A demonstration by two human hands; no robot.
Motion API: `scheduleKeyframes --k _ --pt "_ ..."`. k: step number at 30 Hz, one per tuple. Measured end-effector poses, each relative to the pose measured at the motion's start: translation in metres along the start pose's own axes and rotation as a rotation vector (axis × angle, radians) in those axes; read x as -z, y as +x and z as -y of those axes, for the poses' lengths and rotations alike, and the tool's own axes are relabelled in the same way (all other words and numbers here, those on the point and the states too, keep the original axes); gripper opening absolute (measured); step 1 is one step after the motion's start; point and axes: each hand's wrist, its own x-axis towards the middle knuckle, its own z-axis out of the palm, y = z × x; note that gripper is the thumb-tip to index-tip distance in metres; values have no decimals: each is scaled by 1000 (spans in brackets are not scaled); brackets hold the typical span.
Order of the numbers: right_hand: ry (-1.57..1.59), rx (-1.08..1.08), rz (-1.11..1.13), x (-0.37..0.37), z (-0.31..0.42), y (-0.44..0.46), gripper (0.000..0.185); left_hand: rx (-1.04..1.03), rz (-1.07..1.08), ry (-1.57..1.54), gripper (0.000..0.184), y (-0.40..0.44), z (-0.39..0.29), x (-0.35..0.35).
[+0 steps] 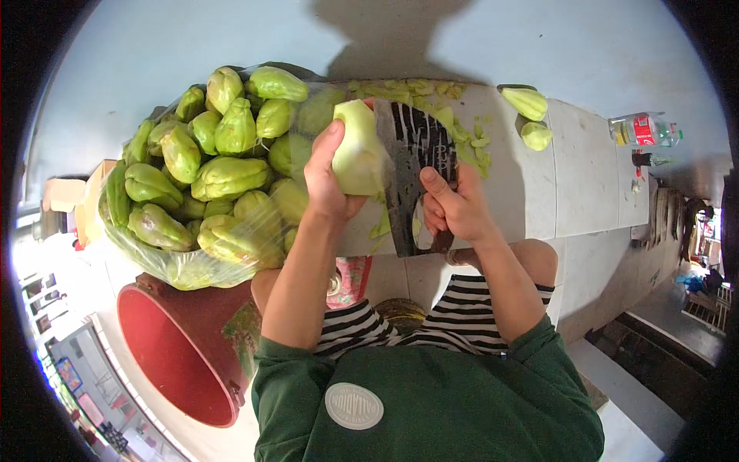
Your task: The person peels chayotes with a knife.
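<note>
My left hand [327, 173] is closed around a pale green chayote [356, 158], much of its skin peeled away. In my right hand [459, 206] is a broad, dark-bladed cleaver [418, 150], its blade upright beside the chayote and spotted with wet bits. Where my right fingers wrap, the cleaver's handle is mostly hidden. Thin green peelings [476, 146] lie on the tiled bench [531, 196] behind and beside the blade. Left of my hands, a clear plastic bag [192, 275] bulges with several unpeeled chayotes [231, 179].
Two lighter chayotes, one longer [526, 104] and one shorter [536, 136], rest on the bench's right part. Farther right are a red-labelled plastic bottle [645, 130] and a small dark bottle [651, 159]. A red bucket [181, 350] lies tipped below the bag. A wall rises behind the bench.
</note>
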Motion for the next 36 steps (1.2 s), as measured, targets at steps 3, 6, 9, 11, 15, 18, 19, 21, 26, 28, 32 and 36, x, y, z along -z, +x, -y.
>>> scheduleKeyframes --k 3,6,9,11,15,18,19,21,26,28,32,36 --pt "-13 -1 8 1 1 0 40 73 12 40 56 0 0 7" --pt "32 11 -13 -3 2 1 39 64 12 71 54 -1 2 3" --pt "42 29 -65 -4 2 3 40 60 64 30 52 -1 16 6" --pt "56 53 -43 -3 2 4 42 70 64 17 50 0 16 4" --pt "54 40 -36 -1 1 4 43 100 86 64 43 1 12 2" --pt "34 35 -44 0 2 5 44 100 58 39 41 -2 10 -5" --pt "21 45 -39 0 1 4 44 104 57 40 41 -2 11 -4" --pt "7 57 -31 1 1 5 44 78 63 80 40 -1 12 -1" --pt "-78 99 -71 -4 4 5 44 -115 78 223 35 3 20 -3" --pt "-80 94 -89 -6 3 5 43 -183 40 273 33 6 24 0" --pt "-65 68 -96 -6 1 5 42 -331 36 509 33 7 26 0" --pt "17 13 -79 -7 -3 6 42 -546 51 683 34 11 26 -1"
